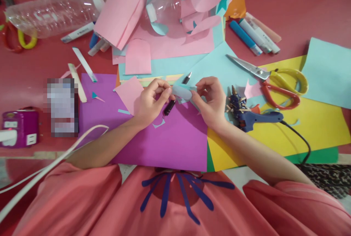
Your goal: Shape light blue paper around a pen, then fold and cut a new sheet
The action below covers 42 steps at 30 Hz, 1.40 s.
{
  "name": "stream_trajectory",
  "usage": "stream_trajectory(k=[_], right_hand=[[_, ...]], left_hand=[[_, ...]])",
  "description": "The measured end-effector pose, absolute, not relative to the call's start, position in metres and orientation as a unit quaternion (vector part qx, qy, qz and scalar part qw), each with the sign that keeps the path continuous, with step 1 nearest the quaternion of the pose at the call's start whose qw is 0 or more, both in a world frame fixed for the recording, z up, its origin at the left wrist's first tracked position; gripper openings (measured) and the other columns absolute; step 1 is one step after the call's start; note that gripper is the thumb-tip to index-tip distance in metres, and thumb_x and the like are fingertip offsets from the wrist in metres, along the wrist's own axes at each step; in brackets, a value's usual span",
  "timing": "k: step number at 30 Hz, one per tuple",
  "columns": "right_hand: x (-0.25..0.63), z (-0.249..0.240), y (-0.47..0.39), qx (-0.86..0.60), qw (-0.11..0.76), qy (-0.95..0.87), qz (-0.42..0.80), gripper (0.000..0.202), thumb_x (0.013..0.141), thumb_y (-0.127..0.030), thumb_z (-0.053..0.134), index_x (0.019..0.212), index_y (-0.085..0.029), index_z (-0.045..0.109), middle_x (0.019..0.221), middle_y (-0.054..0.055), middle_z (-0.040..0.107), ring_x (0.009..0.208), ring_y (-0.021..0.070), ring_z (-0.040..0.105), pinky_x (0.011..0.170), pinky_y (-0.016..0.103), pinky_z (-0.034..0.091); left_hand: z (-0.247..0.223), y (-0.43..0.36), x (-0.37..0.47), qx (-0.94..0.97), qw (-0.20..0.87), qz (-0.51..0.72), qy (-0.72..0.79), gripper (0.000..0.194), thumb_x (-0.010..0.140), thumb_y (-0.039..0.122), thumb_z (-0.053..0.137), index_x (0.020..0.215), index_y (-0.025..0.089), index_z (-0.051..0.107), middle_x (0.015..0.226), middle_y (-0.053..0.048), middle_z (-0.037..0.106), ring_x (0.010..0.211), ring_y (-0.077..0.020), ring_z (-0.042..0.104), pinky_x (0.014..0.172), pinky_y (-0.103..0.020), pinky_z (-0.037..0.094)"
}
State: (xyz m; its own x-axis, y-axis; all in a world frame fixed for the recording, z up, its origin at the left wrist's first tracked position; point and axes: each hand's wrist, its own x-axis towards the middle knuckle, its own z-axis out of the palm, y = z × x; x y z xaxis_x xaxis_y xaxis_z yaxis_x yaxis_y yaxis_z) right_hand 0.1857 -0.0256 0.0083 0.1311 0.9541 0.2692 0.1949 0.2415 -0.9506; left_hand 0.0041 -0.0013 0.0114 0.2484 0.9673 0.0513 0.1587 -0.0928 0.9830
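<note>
Pale blue paper piece: being pinched between both hands just above the purple sheet, near the worktop's middle; being held raised, probably so its edges stay reachable.
Left hand: fingers are closing together on the piece's left end, while a black craft knife is lying slanted under them, blade tip pointing up-right; whether the hand is gripping the knife cannot be told.
Right hand: thumb and forefinger are clamping the piece's right end, steadying it against the left.
Glue gun: lying on the yellow sheet, just beside the right hand, nozzle toward it, cord running off the near edge; likely being kept within reach.
Scissors: resting partly open beyond the gun, toward the right edge.
Markers: lying grouped toward the far right.
Bottles: lying on their sides at the far left corner.
Pink paper: overlapping in loose sheets along the far edge.
</note>
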Motion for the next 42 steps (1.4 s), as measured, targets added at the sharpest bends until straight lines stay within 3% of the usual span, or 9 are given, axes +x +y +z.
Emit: stream_trajectory(k=[6,12,17,24,29,34,37,42], right_hand=[[0.1888,0.0086,-0.0250,-0.489,0.540,-0.640,0.244,0.008,0.087,-0.016,0.066,0.088,-0.024,0.068,0.083,-0.001,0.058,0.072,0.0126,0.054,0.064,0.029,0.048],[0.1904,0.0102,-0.0270,-0.501,0.491,-0.675,0.230,0.011,0.091,-0.023,0.065,0.089,-0.026,0.075,0.081,0.001,0.062,0.080,0.0169,0.063,0.073,0.036,0.055],[0.1907,0.0130,-0.0269,-0.479,0.483,-0.686,0.256,0.012,0.091,-0.024,0.065,0.082,-0.024,0.073,0.081,0.000,0.066,0.079,0.0163,0.064,0.076,0.035,0.054],[0.1890,0.0144,-0.0281,-0.455,0.484,-0.702,0.257,0.010,0.088,-0.017,0.066,0.082,-0.024,0.070,0.081,0.001,0.072,0.080,0.0179,0.068,0.075,0.035,0.055],[0.1853,0.0100,-0.0283,-0.442,0.494,-0.708,0.245,0.012,0.086,-0.014,0.063,0.079,-0.023,0.065,0.079,0.001,0.071,0.078,0.0165,0.067,0.071,0.032,0.054],[0.1860,0.0085,-0.0278,-0.448,0.483,-0.712,0.244,0.011,0.088,-0.016,0.062,0.080,-0.023,0.064,0.077,0.001,0.069,0.077,0.0169,0.066,0.070,0.033,0.055],[0.1876,0.0083,-0.0286,-0.470,0.463,-0.704,0.264,0.006,0.088,-0.019,0.061,0.088,-0.024,0.064,0.080,0.000,0.070,0.075,0.0167,0.066,0.070,0.033,0.055],[0.1894,0.0071,-0.0301,-0.471,0.469,-0.689,0.287,0.026,0.087,-0.016,0.061,0.111,-0.025,0.058,0.089,0.000,0.072,0.080,0.0156,0.070,0.076,0.032,0.058]], left_hand=[[0.0098,-0.0059,0.0018,0.655,0.465,0.370,0.467,0.035,0.098,0.057,0.052,0.093,0.023,0.055,0.078,0.001,0.074,0.062,-0.0103,0.066,0.059,-0.023,0.051],[0.0133,-0.0090,0.0011,0.707,0.423,0.314,0.473,0.026,0.099,0.048,0.051,0.095,0.023,0.057,0.075,0.004,0.070,0.064,-0.0107,0.068,0.062,-0.023,0.050],[0.0125,-0.0085,0.0007,0.752,0.394,0.300,0.435,0.020,0.099,0.039,0.051,0.097,0.023,0.063,0.086,0.002,0.073,0.071,-0.0110,0.067,0.067,-0.023,0.051],[0.0120,-0.0066,0.0013,0.784,0.342,0.295,0.426,0.029,0.100,0.043,0.050,0.087,0.025,0.069,0.076,0.000,0.071,0.074,-0.0149,0.066,0.069,-0.028,0.050],[0.0138,-0.0111,0.0009,0.759,0.380,0.316,0.424,0.027,0.100,0.043,0.049,0.112,0.024,0.065,0.098,-0.002,0.075,0.086,-0.0139,0.071,0.075,-0.025,0.055],[0.0120,-0.0118,0.0010,0.784,0.344,0.318,0.407,0.020,0.098,0.038,0.053,0.103,0.024,0.067,0.083,0.001,0.072,0.072,-0.0129,0.066,0.070,-0.025,0.052],[0.0109,-0.0109,0.0008,0.777,0.338,0.307,0.434,0.013,0.096,0.029,0.055,0.099,0.025,0.067,0.086,0.002,0.074,0.073,-0.0115,0.067,0.068,-0.023,0.051],[0.0109,-0.0103,0.0023,0.755,0.365,0.333,0.432,0.009,0.094,0.025,0.057,0.098,0.024,0.065,0.088,0.003,0.076,0.079,-0.0106,0.071,0.073,-0.021,0.054]])
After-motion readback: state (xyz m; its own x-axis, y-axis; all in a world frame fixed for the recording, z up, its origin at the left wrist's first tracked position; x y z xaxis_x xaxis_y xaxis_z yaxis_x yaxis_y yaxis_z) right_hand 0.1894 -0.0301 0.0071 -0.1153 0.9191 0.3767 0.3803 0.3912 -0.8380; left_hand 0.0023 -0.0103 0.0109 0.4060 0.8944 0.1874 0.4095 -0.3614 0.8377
